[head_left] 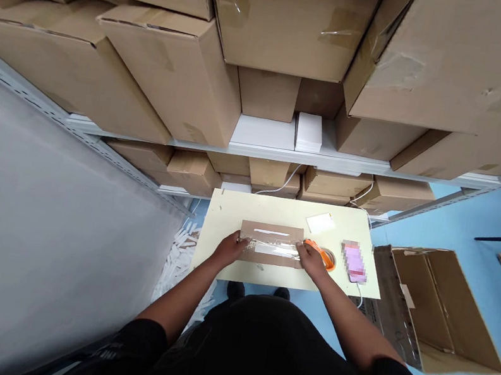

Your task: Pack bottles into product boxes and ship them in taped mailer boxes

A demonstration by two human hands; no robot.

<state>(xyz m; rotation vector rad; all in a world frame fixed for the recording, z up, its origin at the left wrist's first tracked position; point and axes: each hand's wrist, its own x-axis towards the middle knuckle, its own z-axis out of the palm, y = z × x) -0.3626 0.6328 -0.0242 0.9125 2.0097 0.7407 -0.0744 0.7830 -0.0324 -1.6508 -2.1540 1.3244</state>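
Note:
A flat brown cardboard box (267, 259) lies crosswise on a small cream table, with shiny clear tape (276, 243) running along its top over white label strips. My left hand (230, 249) is closed on the box's left end, the thumb on the tape. At the opposite end, my right hand (311, 262) is closed on the edge, its fingers partly hidden. An orange tape dispenser (328, 260) with a roll sits right against that hand; I cannot tell whether the hand also touches it.
On the table (227, 209) are a white card (320, 223) and a pink-screened phone (354, 262) with a cable. Shelves (261, 151) of cartons stand ahead. An open carton (451, 310) is on the floor at right, paper strips (177, 255) at left, beside a grey wall (47, 198).

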